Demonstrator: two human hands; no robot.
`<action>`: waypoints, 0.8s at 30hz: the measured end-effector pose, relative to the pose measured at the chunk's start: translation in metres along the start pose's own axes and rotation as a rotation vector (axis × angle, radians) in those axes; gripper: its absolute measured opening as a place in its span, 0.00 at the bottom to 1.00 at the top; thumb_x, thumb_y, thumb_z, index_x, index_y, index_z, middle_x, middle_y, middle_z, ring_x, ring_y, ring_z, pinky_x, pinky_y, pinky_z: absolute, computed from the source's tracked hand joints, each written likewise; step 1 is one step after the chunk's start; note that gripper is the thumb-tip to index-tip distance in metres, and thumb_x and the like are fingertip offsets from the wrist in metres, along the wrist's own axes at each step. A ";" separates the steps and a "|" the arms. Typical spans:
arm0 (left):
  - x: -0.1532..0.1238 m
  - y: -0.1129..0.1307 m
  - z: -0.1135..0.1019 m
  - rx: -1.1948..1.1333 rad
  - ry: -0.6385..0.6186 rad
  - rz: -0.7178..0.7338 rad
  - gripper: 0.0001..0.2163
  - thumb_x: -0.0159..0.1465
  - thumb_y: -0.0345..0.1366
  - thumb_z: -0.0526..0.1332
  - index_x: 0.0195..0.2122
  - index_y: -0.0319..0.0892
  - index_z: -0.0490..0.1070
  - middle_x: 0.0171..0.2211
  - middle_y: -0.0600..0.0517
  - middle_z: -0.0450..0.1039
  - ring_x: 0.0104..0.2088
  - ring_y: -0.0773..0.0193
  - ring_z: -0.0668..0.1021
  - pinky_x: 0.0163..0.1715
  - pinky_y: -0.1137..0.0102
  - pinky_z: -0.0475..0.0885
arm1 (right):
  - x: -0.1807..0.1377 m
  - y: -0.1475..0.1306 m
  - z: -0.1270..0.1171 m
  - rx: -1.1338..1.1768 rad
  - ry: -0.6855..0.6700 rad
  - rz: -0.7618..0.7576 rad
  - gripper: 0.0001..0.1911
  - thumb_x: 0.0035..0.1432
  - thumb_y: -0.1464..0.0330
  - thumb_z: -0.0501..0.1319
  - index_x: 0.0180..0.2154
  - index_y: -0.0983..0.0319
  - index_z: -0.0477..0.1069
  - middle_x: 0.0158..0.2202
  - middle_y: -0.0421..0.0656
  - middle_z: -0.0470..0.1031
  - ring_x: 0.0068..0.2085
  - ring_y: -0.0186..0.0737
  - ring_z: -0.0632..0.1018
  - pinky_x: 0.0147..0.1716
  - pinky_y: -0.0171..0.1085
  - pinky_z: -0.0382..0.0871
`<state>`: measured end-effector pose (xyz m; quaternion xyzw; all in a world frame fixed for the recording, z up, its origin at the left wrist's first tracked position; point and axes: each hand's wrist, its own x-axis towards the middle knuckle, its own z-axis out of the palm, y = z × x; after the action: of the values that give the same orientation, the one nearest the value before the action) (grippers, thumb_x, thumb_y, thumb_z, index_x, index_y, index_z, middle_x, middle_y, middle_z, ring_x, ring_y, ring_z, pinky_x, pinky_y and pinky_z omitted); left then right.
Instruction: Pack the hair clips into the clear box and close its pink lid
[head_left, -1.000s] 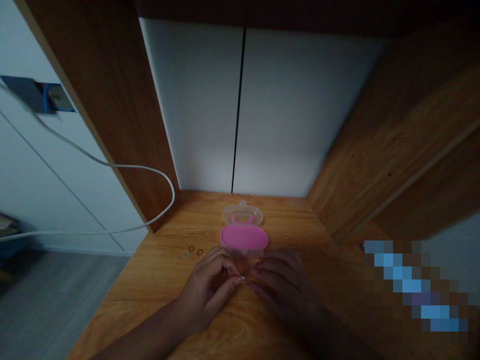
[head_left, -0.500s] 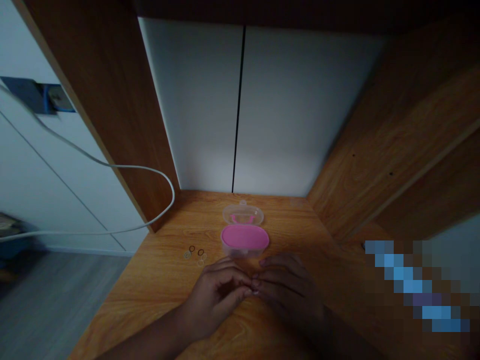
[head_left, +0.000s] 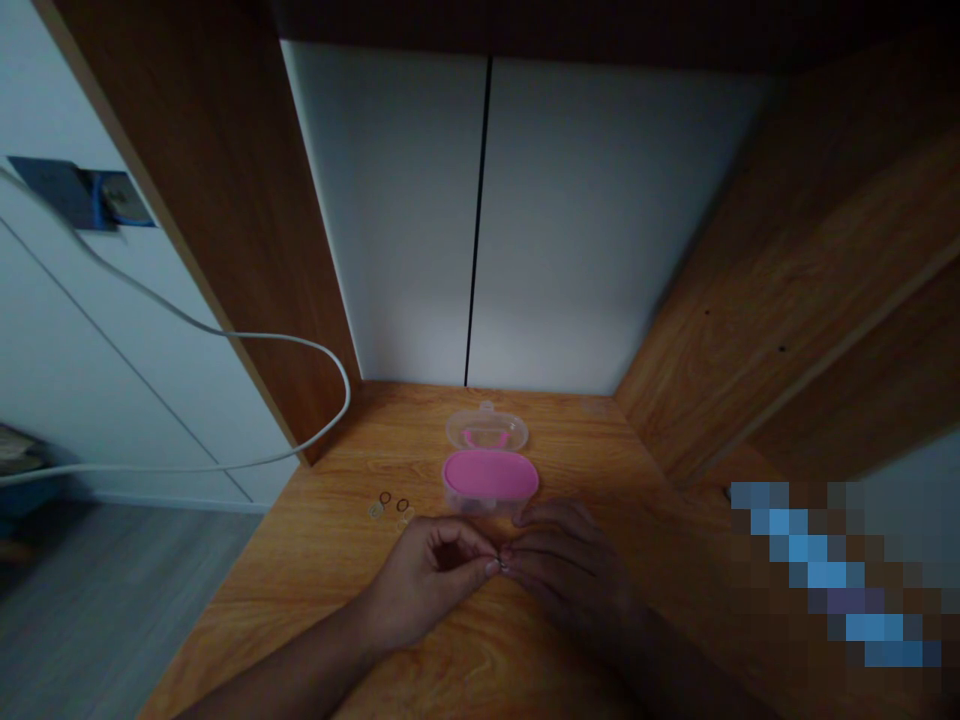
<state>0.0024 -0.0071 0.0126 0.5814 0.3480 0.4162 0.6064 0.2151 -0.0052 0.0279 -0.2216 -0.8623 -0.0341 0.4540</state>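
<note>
My left hand [head_left: 424,585] is closed in a pinch, thumb against forefinger, with its tips meeting those of my right hand [head_left: 570,565]. A tiny dark bit shows where the fingertips meet, too small to name. The right hand's thumb and forefinger are pressed together there, while its other fingers are partly extended. Just beyond the hands stands an oval container with a pink inner cover [head_left: 491,474] and clear sides. Its clear lid [head_left: 487,428], with a pink handle, lies tipped back behind it. Left of the container lie several small elastic bands [head_left: 403,505], some dark, some pale.
All this rests on a wooden tabletop [head_left: 315,580] inside a wooden recess with white back panels [head_left: 405,220]. A white cable [head_left: 285,337] loops in from the left, near the table's left edge. A pixelated patch covers the right.
My left fingers have drawn in to a tighter pinch, and the right hand has shifted slightly left. Container, lid and bands have stayed put.
</note>
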 end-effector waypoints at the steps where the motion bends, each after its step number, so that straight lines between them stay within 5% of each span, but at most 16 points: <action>1: 0.001 0.000 0.000 -0.001 0.008 -0.006 0.09 0.57 0.40 0.71 0.31 0.38 0.80 0.31 0.47 0.82 0.31 0.63 0.80 0.36 0.70 0.74 | 0.001 0.000 0.000 0.003 -0.009 0.010 0.04 0.64 0.71 0.62 0.42 0.58 0.75 0.34 0.39 0.83 0.43 0.40 0.79 0.42 0.41 0.72; 24: 0.001 0.003 -0.002 -0.017 0.000 0.058 0.09 0.55 0.38 0.73 0.30 0.38 0.80 0.31 0.47 0.81 0.32 0.63 0.80 0.36 0.69 0.75 | 0.004 -0.004 -0.002 0.022 -0.090 0.052 0.06 0.61 0.69 0.66 0.41 0.60 0.74 0.36 0.41 0.81 0.44 0.40 0.78 0.46 0.41 0.73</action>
<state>0.0011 -0.0057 0.0157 0.5862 0.3273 0.4365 0.5989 0.2132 -0.0076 0.0326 -0.2400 -0.8761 -0.0028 0.4181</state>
